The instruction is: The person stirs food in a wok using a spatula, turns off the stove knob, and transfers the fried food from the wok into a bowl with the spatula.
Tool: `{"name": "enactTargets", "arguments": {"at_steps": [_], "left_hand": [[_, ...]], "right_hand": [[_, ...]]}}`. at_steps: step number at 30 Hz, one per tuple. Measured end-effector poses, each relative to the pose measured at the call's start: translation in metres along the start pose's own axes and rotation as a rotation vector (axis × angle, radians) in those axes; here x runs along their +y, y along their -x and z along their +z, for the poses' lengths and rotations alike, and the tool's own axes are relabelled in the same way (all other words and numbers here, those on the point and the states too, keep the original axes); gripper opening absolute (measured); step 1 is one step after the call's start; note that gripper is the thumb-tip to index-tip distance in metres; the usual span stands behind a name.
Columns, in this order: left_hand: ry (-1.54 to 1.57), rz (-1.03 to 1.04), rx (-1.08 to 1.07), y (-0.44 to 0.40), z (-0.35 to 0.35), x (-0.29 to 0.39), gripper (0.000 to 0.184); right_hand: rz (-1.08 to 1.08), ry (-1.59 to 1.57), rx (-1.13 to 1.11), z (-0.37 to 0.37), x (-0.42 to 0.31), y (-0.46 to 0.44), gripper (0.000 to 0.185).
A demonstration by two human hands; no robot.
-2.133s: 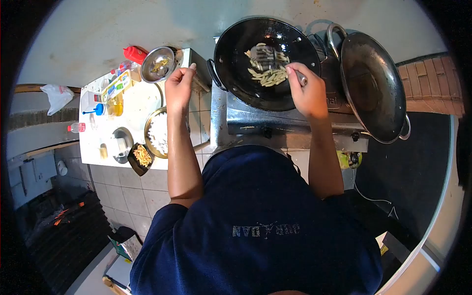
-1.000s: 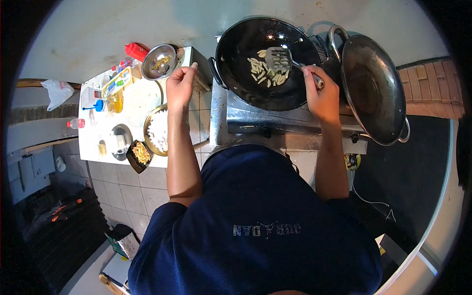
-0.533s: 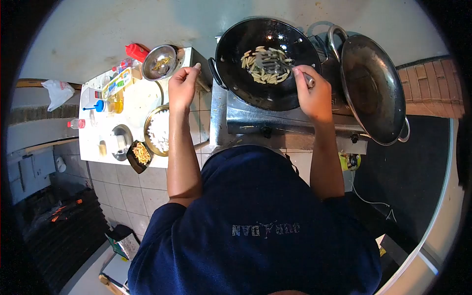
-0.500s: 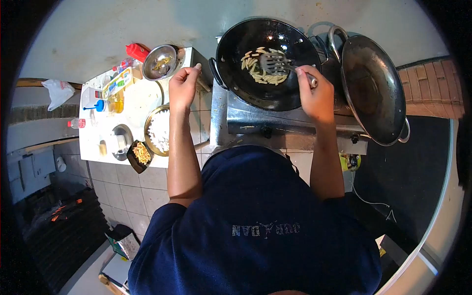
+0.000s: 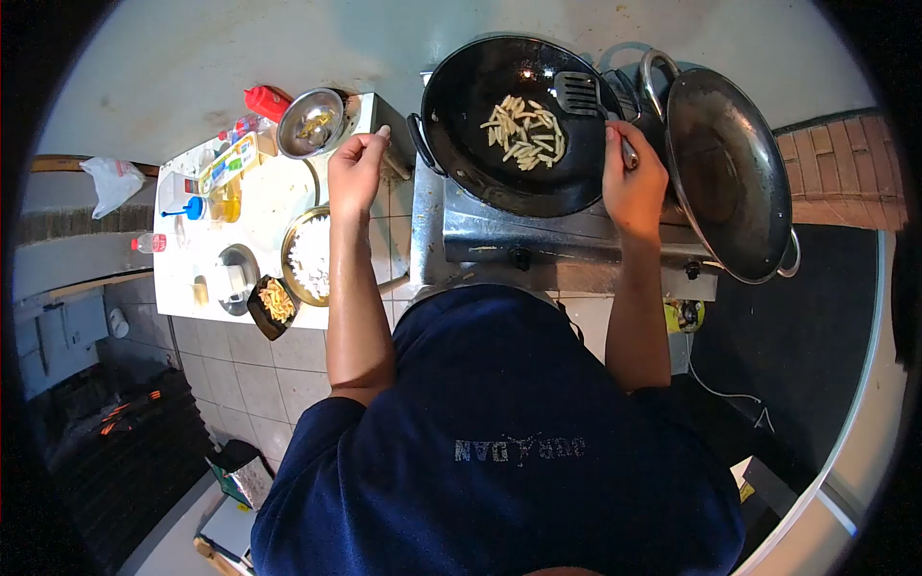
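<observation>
My right hand (image 5: 637, 187) is closed round the handle of a slotted spatula (image 5: 578, 93). The spatula's head is over the right side of a black wok (image 5: 461, 163), apart from the food. Pale, stick-shaped pieces like cut potato (image 5: 524, 132) lie in a loose ring at the wok's middle. To the left of the wok, my left hand (image 5: 355, 178) is held up with its fingers curled in and the thumb raised. Nothing shows in it, and it is apart from the wok's left handle (image 5: 424, 144).
A second, tilted wok (image 5: 730, 178) stands at right, beside the steel stove (image 5: 480, 240). The left table (image 5: 182, 298) bears a metal bowl (image 5: 312, 122), a red bottle (image 5: 267, 103), an oil jug (image 5: 227, 204), a tray of white pieces (image 5: 309, 254) and a black dish (image 5: 277, 302) of pale strips.
My right hand has moved right and slightly up, lifting the spatula off the food toward the wok's upper right. The pieces have shifted slightly. My left hand is nearly still.
</observation>
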State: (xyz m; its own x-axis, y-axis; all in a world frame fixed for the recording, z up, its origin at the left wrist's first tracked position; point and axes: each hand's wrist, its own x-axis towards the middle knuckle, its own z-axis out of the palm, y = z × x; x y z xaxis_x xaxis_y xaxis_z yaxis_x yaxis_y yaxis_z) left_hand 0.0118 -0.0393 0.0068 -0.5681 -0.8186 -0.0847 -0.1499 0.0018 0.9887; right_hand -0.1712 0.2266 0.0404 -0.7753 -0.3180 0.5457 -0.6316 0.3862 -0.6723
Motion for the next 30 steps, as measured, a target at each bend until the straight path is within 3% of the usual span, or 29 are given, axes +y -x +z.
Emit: {"name": "enactTargets", "arguments": {"at_steps": [5,6,13,20,23,27,30], "left_hand": [[0.015,0.023,-0.034,0.001,0.004,0.001,0.026],[0.013,0.022,-0.031,0.001,0.003,0.001,0.026],[0.003,0.003,-0.004,0.001,-0.002,-0.004,0.025],[0.034,0.009,-0.03,0.0,0.003,-0.003,0.025],[0.018,0.005,0.005,0.001,0.004,0.001,0.025],[0.02,-0.003,-0.013,-0.001,-0.001,-0.002,0.025],[0.009,-0.007,0.008,0.0,-0.001,-0.002,0.026]], "right_hand": [[0.143,-0.096,-0.097,0.009,-0.014,0.001,0.016],[0.062,-0.074,-0.062,0.007,-0.015,0.003,0.016],[0.108,-0.194,-0.248,-0.026,-0.03,0.015,0.015],[0.007,-0.153,-0.166,0.005,-0.016,0.018,0.014],[0.115,-0.145,-0.188,0.001,-0.018,0.018,0.013],[0.036,-0.117,-0.114,0.003,-0.015,0.02,0.013],[0.104,-0.238,-0.148,0.0,-0.025,0.03,0.012]]}}
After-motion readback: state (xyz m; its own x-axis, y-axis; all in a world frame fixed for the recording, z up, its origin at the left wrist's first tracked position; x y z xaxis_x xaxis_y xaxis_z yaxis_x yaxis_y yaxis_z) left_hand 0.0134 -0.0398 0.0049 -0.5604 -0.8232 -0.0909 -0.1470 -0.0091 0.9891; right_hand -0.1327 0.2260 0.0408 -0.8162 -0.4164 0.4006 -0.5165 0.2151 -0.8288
